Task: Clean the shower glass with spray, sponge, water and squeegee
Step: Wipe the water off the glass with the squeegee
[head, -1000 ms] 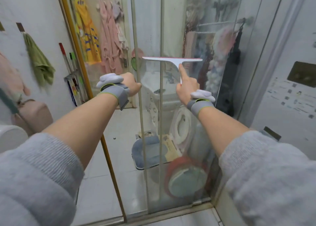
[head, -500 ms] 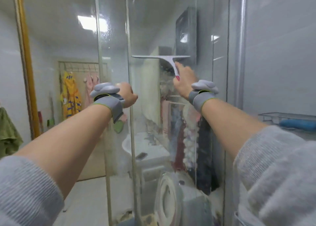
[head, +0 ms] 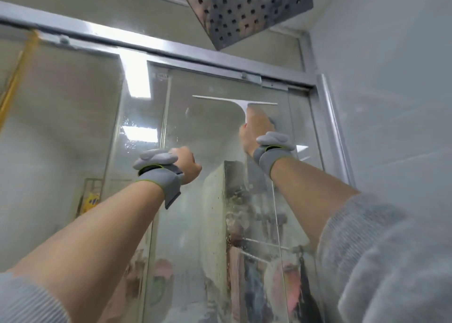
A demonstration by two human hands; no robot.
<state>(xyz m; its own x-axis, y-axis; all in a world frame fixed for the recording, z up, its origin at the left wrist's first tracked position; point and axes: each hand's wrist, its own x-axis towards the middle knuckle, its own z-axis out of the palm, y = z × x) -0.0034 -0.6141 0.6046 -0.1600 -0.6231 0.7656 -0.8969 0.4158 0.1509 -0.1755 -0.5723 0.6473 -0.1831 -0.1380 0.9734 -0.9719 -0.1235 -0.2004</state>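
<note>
A white squeegee (head: 234,101) lies flat against the shower glass (head: 210,136), its blade level and close under the metal top rail (head: 171,51). My right hand (head: 256,129) grips the squeegee's handle from below, arm stretched upward. My left hand (head: 187,166) is lower and to the left, fingers curled at the edge of the sliding glass panel; whether it grips that edge I cannot tell. Both wrists wear grey bands. The glass is streaked and spotted lower down.
A square perforated shower head (head: 244,7) hangs overhead at top centre. A grey tiled wall (head: 391,102) closes the right side, with the metal door post (head: 330,131) beside it. Through the glass show hanging clothes (head: 281,281) and a ceiling light (head: 137,78).
My right hand has carried the squeegee from mid-height up to the top of the glass. My view has tilted up from the floor to the rail and shower head.
</note>
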